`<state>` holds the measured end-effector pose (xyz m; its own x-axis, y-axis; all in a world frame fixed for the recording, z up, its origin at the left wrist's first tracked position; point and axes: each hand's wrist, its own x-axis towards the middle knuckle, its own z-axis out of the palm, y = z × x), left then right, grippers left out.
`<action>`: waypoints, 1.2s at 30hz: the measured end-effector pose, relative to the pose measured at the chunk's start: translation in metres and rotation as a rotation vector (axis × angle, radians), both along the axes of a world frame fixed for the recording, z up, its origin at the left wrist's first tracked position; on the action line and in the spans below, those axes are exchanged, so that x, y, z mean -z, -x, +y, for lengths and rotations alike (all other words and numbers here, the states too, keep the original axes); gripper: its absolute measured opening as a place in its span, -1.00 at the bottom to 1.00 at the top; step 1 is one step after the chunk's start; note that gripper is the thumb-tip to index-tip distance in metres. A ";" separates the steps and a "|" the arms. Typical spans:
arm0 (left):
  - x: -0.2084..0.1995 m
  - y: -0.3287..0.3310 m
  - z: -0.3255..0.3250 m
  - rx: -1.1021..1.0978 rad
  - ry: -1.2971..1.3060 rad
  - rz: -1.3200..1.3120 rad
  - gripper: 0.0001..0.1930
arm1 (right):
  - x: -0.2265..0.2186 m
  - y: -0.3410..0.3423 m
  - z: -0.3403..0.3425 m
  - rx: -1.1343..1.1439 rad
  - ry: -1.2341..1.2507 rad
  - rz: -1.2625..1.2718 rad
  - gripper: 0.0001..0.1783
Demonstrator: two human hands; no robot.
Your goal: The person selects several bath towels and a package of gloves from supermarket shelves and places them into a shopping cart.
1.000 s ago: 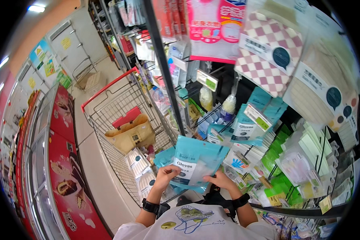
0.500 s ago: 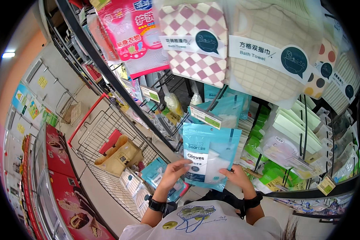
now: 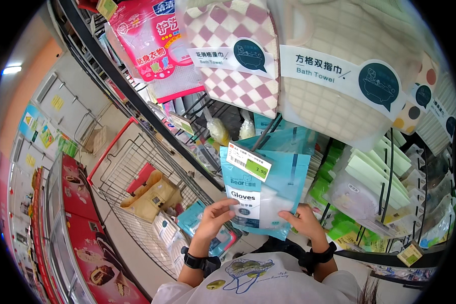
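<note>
A light blue resealable packet of disposable gloves [image 3: 289, 175] is upright in front of me, with white gloves showing through its clear window. My left hand [image 3: 216, 218] pinches its left edge, thumb on the front. My right hand [image 3: 301, 221] grips the lower right edge the same way. A price tag [image 3: 249, 161] at the end of a rack hook overlaps the packet's upper front. Behind it, more blue packets [image 3: 289, 138] hang on the rack; whether my packet touches the hook is hidden.
A red-handled shopping cart [image 3: 117, 152] stands at left, holding a brown paper bag [image 3: 159, 195] and another blue glove packet [image 3: 192, 217]. Packaged bath towels [image 3: 238, 55] hang above, with green and clear packages [image 3: 362, 218] on hooks at right. Red freezers [image 3: 93, 243] line the far left.
Both hands have raised the glove packet slightly toward the rack. The price tag now overlaps its upper front, and the view has shifted a little nearer the shelves.
</note>
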<state>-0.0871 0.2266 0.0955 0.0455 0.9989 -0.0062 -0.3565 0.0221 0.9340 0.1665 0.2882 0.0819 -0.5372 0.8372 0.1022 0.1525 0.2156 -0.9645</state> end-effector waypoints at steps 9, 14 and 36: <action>-0.006 -0.001 0.004 -0.036 0.017 0.017 -0.69 | -0.007 0.002 0.011 -0.018 0.022 0.027 -0.68; -0.005 -0.002 0.007 -0.042 0.009 0.013 -0.71 | -0.010 0.003 0.013 -0.054 0.016 0.009 -0.68; 0.001 -0.009 0.041 0.005 0.028 0.169 -0.65 | 0.019 0.002 0.021 0.368 0.051 0.175 -0.49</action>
